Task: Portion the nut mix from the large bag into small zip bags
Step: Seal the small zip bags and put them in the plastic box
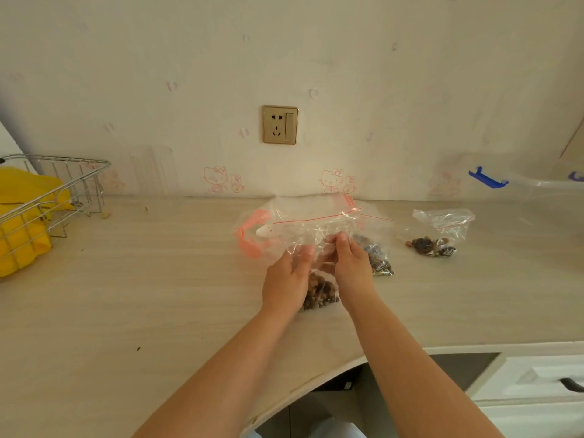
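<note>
Both hands pinch one small zip bag (319,248) at the tabletop (158,279) centre: left hand (286,279) at its 9 o'clock side, right hand (350,267) at 3 o'clock. The bag's long axis runs 6 to 12, nuts (319,294) settled at 6, the red zip strip (316,219) at 12, beyond the fingertips. Sealing likely means sliding both hands toward 12.

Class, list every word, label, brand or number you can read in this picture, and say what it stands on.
No text can be read.
Wallpaper: cartoon cat prints only, no words.
Wall socket: no readable marking.
Small zip bag gripped by the left hand and right hand: red seal line, no print.
Filled bag to the right: no print visible.
</note>
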